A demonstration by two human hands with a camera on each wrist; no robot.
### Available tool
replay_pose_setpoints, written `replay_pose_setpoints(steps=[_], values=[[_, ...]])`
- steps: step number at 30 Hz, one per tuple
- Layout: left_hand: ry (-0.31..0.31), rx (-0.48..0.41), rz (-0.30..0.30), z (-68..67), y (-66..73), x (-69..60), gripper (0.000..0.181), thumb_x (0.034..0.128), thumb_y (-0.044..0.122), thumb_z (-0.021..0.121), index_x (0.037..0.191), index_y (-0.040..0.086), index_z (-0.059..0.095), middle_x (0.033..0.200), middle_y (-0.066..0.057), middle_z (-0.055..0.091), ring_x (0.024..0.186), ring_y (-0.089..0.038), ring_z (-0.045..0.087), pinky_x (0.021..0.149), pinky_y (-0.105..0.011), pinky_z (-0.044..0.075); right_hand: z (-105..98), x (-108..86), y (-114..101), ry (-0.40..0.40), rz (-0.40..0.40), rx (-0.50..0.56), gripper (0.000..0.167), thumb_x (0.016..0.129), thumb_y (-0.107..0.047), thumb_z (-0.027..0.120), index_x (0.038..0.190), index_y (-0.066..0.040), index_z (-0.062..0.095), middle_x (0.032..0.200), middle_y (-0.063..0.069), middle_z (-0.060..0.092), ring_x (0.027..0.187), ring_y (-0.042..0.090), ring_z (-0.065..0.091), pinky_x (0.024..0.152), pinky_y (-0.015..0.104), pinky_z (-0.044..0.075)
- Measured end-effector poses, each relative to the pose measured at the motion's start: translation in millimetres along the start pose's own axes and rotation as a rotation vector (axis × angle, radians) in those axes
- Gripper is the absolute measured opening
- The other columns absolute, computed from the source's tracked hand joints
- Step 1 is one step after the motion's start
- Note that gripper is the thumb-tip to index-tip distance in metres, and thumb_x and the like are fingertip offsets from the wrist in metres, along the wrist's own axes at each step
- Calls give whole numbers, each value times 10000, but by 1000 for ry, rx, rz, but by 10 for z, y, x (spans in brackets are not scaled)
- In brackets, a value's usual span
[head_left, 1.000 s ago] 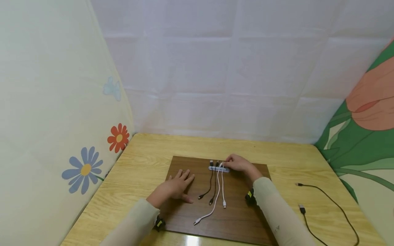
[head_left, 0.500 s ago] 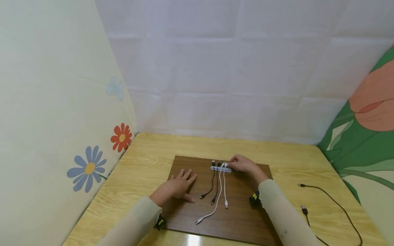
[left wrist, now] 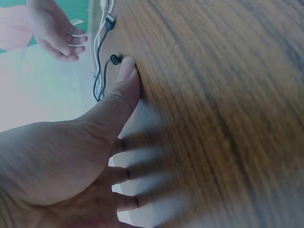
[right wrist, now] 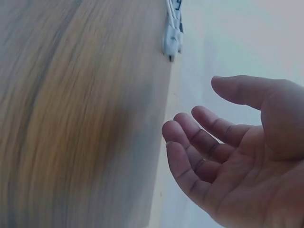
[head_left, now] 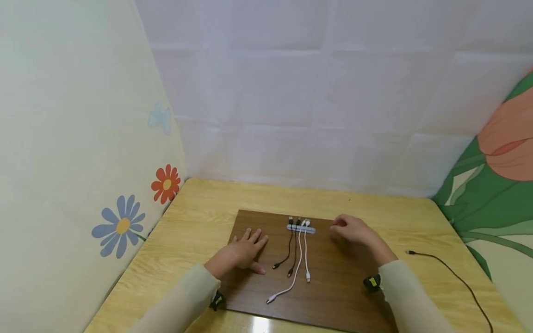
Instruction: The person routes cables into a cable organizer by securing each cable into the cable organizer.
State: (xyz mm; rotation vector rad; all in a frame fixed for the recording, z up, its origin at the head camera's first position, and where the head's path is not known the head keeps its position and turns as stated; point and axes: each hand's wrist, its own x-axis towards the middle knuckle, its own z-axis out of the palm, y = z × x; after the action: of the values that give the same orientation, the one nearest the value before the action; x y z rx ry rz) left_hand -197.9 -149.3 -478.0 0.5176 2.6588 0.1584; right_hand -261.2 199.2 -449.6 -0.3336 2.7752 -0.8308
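My left hand [head_left: 240,253] rests with spread fingers on the left part of a dark brown wooden board [head_left: 329,296]. To the right of a pale blue cable holder [head_left: 313,230], my right hand [head_left: 354,230] is off the board, its fingers loosely bent and nothing between them, as the right wrist view confirms. Two black cables [head_left: 289,249] and two white cables [head_left: 297,263] sit side by side in the holder near the board's far edge. Their loose ends trail toward me. In the left wrist view a small black plug [left wrist: 114,59] lies by my left thumb.
Beneath the board is a yellow wood-grain table [head_left: 200,203]. Another black cable [head_left: 454,273] lies on it, right of the board. A pale cloth backdrop [head_left: 258,92] stands behind the table, with flower-printed sheets at both sides.
My right hand has left the white cable end at the holder and moved right, now holding nothing. My left hand stays in place on the board. The view has shifted slightly.
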Motion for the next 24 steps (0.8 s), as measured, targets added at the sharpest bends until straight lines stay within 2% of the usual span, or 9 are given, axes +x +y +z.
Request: replay_pose_setpoints(steps=[8,16,24], values=[[-14,41,-29,-60,23,-14,1031,820,633,699,1628,210,218,1702,-92,95,1555,-370,70,1173,-644,225,-163,-270,104,64,-17,-48,405,1009,-242,607,1233,94,575,1145,240,647,1026,378,629,826,501,536],[-13,80,-30,-13,44,7,1035,818,661,680,1629,220,212,1703,-83,97,1556,-361,77,1174,-633,237,-266,-554,303,52,16,-50,516,1006,-289,623,1304,118,514,1178,281,621,1049,432,618,792,507,543],[-14,58,-31,-29,51,-42,1026,820,632,693,1629,224,211,1705,-72,86,1558,-355,65,1183,-629,219,-348,-780,380,50,82,-86,595,1029,-345,585,1358,136,460,1232,347,586,1063,491,603,771,521,544]])
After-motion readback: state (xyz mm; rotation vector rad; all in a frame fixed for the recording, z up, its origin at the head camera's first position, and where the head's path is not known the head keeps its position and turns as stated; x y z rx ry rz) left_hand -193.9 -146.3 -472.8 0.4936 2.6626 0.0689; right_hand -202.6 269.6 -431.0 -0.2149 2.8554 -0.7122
